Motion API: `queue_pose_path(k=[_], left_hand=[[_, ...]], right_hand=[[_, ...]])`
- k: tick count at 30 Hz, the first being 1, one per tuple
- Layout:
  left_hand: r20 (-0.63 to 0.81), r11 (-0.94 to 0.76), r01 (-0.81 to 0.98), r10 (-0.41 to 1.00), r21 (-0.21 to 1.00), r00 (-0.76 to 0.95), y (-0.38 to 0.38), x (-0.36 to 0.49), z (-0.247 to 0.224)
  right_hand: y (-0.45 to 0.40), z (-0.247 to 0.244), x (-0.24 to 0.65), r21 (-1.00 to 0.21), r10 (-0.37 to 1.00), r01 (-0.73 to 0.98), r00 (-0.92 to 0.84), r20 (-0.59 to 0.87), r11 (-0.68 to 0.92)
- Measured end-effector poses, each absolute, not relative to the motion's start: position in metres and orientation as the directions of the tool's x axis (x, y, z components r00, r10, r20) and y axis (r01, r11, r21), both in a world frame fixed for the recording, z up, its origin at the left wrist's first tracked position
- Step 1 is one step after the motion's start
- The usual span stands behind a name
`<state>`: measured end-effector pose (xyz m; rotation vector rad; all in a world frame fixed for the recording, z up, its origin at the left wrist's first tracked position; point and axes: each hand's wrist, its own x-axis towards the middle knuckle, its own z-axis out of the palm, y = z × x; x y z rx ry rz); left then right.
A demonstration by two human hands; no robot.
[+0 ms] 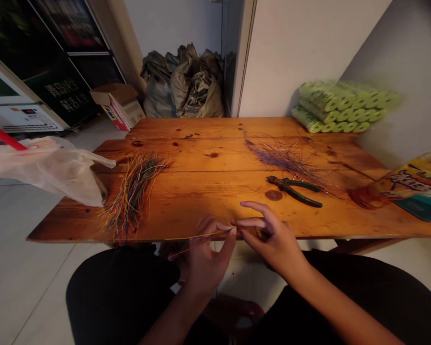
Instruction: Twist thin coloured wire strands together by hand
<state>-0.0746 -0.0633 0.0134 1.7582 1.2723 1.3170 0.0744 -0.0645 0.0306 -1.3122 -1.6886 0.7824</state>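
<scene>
My left hand (211, 249) pinches thin wires at the table's front edge, a yellow wire (187, 236) and a reddish wire (192, 247) trailing out to the left. Close beside it, my right hand (273, 237) has thumb and index finger pressed together at the wires' tips, its other fingers raised; what exactly lies between them is too small to make out. A bundle of many-coloured wires (138, 191) lies on the left of the table. Dark-handled pliers (294, 188) rest to the right, jaws pointing left. Behind them is a loose pile of bluish and copper wires (280, 155).
The wooden table (201, 187) spans the view. A white plastic bag (57, 165) stands at its left, a yellow-labelled bottle (405, 179) and a teal item (422, 207) at its right. Green-wrapped rolls (341, 105) are stacked at the back right. Sacks (187, 86) and a cardboard box (120, 105) stand beyond.
</scene>
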Motion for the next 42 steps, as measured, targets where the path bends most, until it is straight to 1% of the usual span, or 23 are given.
queue_pose_path(k=[3,6,9,12,15,19,22,24,26,28,30,36,42], left_hand=[[0.324,-0.320,0.276,0.946,0.906,0.033,-0.063,-0.074,0.012],[0.205,-0.204,0.138,0.979,0.969,0.003,-0.064,-0.072,0.011],[0.099,-0.099,-0.026,0.995,0.995,-0.007,-0.066,-0.069,0.014],[0.052,-0.051,-0.173,0.999,0.984,0.005,-0.067,-0.068,0.019],[0.034,-0.031,-0.222,0.999,0.974,0.010,-0.068,-0.067,0.023],[0.051,-0.051,-0.164,0.999,0.985,-0.002,-0.068,-0.069,0.025],[0.113,-0.113,-0.068,0.994,0.991,-0.009,-0.069,-0.072,0.027],[0.162,-0.162,0.019,0.987,0.987,0.015,-0.071,-0.074,0.029],[0.215,-0.218,0.086,0.976,0.972,0.045,-0.072,-0.075,0.032],[0.271,-0.276,0.121,0.961,0.953,0.062,-0.074,-0.077,0.035],[0.313,-0.321,0.144,0.947,0.936,0.074,-0.074,-0.078,0.037],[0.337,-0.349,0.193,0.937,0.917,0.095,-0.076,-0.079,0.042],[0.364,-0.376,0.221,0.927,0.900,0.094,-0.081,-0.075,0.039]], right_hand=[[-0.067,0.028,0.072,-0.889,0.969,0.387,-0.070,0.238,0.246],[-0.073,0.024,0.068,-0.903,0.952,0.313,-0.016,0.306,0.296],[-0.081,0.020,0.065,-0.870,0.892,0.252,0.050,0.450,0.424],[-0.085,0.017,0.065,-0.822,0.841,0.239,0.034,0.539,0.517],[-0.083,0.016,0.067,-0.781,0.807,0.249,-0.008,0.590,0.573],[-0.081,0.018,0.069,-0.752,0.776,0.208,-0.057,0.629,0.625],[-0.079,0.024,0.071,-0.783,0.789,0.093,-0.064,0.612,0.615],[-0.077,0.030,0.073,-0.850,0.850,0.039,-0.053,0.524,0.526],[-0.074,0.035,0.075,-0.917,0.917,0.056,-0.069,0.392,0.396],[-0.070,0.039,0.078,-0.947,0.949,0.107,-0.126,0.289,0.302],[-0.067,0.042,0.079,-0.951,0.951,0.135,-0.184,0.250,0.277],[-0.066,0.048,0.085,-0.927,0.939,0.216,-0.230,0.256,0.306],[-0.068,0.046,0.084,-0.903,0.938,0.259,-0.150,0.313,0.343]])
